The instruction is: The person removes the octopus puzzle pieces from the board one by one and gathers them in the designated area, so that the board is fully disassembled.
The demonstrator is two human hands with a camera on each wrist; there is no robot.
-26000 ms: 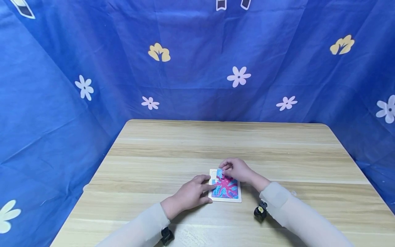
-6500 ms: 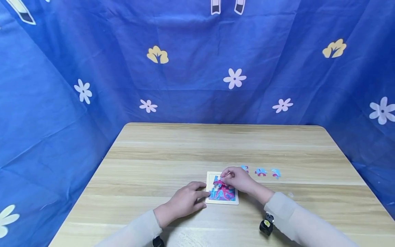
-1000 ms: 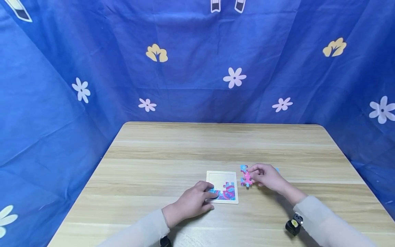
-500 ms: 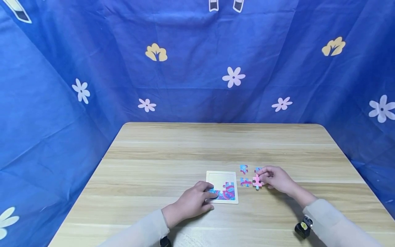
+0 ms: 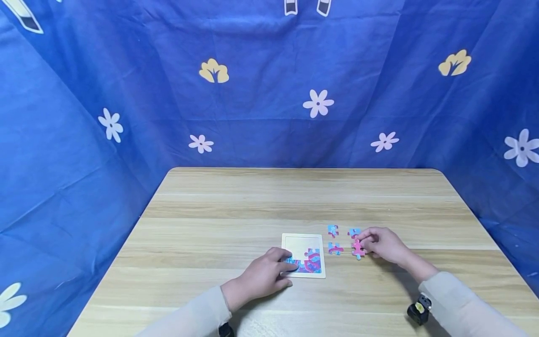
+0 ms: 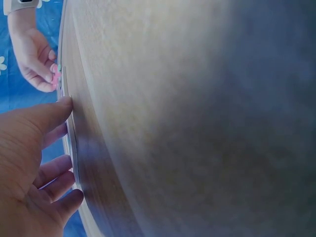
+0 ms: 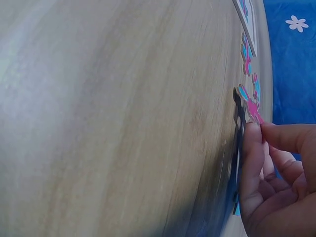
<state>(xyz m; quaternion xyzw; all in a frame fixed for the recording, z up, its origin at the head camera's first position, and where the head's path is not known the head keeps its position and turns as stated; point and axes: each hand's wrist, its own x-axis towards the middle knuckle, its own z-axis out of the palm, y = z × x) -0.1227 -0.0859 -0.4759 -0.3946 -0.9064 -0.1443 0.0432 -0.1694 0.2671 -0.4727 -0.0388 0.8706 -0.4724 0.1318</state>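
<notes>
My right hand point(image 5: 385, 244) pinches a pink puzzle piece point(image 5: 358, 249) between thumb and fingers, right of the tray. The right wrist view shows the same piece point(image 7: 252, 107) held tilted, its shadow on the wood beside it. My left hand point(image 5: 263, 274) rests with fingers spread over the left side of a square puzzle tray point(image 5: 302, 235). Blue and pink pieces point(image 5: 312, 266) fill the tray's lower part, and its upper part shows the bare pale board. In the left wrist view, the left fingertips point(image 6: 64, 173) lie along the tray's edge.
Loose puzzle pieces lie right of the tray: one at the back point(image 5: 333, 230), one in front of it point(image 5: 335, 248) and one behind the held piece point(image 5: 353, 232). The wooden table point(image 5: 236, 201) meets a blue patterned curtain point(image 5: 261, 93) at the back and sides.
Over the last second, my right hand has carried the pink piece rightward, away from the tray, uncovering the loose pieces there. The left hand has stayed on the tray. Earlier, more pieces filled the tray.
</notes>
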